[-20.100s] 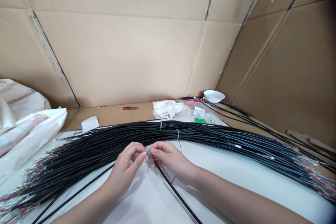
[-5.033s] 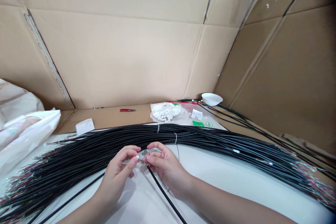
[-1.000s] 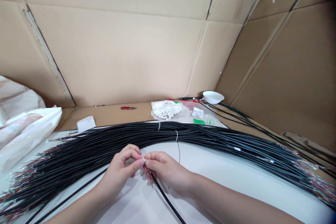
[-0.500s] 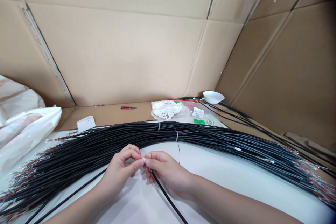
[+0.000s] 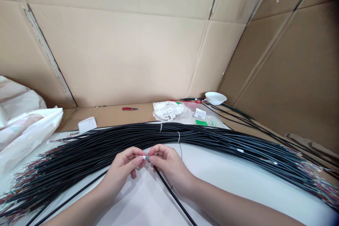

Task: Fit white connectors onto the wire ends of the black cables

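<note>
My left hand [image 5: 123,167] and my right hand [image 5: 168,165] meet at the middle of the white table, fingertips nearly touching. Between them is a tiny white connector [image 5: 144,157] on the end of a single black cable [image 5: 172,194]. My left fingertips pinch the connector, and my right fingertips pinch the cable end just beside it, partly hiding the metal part. The cable runs down to the lower right. Behind my hands lies a long curved bundle of black cables [image 5: 169,132], tied in places, with multicoloured thin wires fanning out at both ends.
A white bowl [image 5: 215,98], red-handled snips [image 5: 130,108], a clear bag of white connectors [image 5: 168,111] and a small white box [image 5: 87,124] lie beyond the bundle. White plastic bags [image 5: 26,134] sit at the left. Cardboard walls surround the table.
My right hand has shifted slightly up and closer to the connector, and the black cable now slants more steeply to the lower right. The bundle has not moved.
</note>
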A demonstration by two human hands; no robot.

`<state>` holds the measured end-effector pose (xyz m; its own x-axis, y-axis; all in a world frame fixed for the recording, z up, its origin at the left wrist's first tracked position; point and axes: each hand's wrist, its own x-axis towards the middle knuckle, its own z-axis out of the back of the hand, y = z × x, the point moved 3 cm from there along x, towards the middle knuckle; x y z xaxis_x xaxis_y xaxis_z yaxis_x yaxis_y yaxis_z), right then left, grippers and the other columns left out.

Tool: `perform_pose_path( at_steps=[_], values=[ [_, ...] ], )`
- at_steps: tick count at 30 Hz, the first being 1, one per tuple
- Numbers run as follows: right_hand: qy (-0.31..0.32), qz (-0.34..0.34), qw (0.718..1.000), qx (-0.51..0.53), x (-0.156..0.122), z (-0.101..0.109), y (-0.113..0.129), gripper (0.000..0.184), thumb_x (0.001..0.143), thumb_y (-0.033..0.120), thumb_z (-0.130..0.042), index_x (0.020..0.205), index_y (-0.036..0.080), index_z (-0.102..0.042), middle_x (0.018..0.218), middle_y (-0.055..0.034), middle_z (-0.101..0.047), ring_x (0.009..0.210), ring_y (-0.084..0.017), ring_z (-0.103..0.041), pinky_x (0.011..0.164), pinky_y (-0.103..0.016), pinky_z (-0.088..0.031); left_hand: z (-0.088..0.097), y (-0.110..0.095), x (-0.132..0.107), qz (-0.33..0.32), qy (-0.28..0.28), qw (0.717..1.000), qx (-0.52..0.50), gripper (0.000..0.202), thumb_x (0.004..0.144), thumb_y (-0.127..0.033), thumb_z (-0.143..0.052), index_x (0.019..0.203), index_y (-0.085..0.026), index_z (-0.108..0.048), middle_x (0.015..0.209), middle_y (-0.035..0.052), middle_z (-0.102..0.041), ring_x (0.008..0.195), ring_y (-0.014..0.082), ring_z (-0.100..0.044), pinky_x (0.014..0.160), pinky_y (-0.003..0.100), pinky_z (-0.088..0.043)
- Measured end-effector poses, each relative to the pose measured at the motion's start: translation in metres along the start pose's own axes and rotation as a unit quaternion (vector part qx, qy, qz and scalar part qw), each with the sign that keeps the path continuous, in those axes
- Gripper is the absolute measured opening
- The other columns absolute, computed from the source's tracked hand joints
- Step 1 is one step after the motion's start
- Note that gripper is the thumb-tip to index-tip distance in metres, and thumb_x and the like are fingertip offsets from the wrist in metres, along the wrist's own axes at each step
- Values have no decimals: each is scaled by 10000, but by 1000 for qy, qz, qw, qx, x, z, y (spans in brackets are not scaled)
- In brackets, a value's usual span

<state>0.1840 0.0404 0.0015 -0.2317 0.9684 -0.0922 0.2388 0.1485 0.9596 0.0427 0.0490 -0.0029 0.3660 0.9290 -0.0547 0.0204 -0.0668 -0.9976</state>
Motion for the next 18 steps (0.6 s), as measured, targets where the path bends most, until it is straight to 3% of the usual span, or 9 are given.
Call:
perform_pose_path(
  at_steps=[8, 13, 18],
  values=[
    [-26, 88, 980, -174, -9, 0, 6, 102, 751, 258, -552, 788, 167, -580, 748, -9, -582, 697, -131, -520, 636, -243, -395, 1, 3, 0, 6, -8, 1000, 9, 168, 748, -310, -617, 793, -148, -602, 655, 2, -533, 609, 113, -459, 483, 186, -380],
    [-35, 74, 989, -127, -3, 4, 2, 119, 770, 233, -511, 809, 162, -598, 766, -15, -596, 686, -122, -511, 627, -234, -390, 4, 6, 2, -4, -30, 999, -13, 247, 729, -322, -634, 904, -161, -568, 824, 54, -601, 704, 147, -521, 457, 182, -390],
    [-43, 48, 998, -23, 2, 5, -6, 222, 709, 259, -601, 906, 164, -563, 664, 20, -556, 606, -102, -486, 576, -220, -371, 5, 9, 4, -1, -42, 999, -10, 265, 734, -311, -628, 944, -164, -560, 852, 58, -613, 707, 144, -520, 447, 177, -390]
  ],
)
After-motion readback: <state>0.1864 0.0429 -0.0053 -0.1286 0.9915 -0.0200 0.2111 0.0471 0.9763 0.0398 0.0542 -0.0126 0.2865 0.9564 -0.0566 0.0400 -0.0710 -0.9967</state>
